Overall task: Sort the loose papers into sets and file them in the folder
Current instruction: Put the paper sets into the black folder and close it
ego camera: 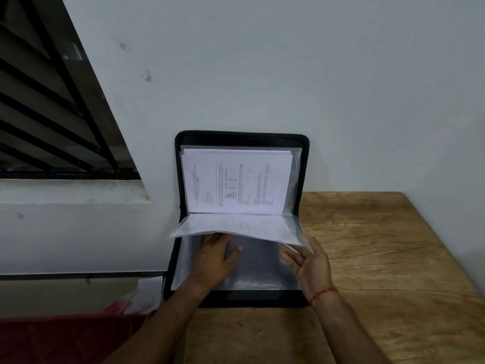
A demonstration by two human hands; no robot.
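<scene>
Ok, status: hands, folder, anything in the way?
Left hand flat on lower sleeves, open. Right hand open at corner of lifted sleeve. Zip folder open against wall. Nothing blocking.

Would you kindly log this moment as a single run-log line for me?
folder open, back against wall | left hand flat on lower sleeve | right hand at corner of raised filled sleeve

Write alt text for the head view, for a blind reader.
A clear sleeve with a printed sheet is held half-turned in a black zip folder, open on a wooden table, its upper half against a white wall. The left hand lies flat beneath the sleeve; the right hand touches its right edge.
</scene>
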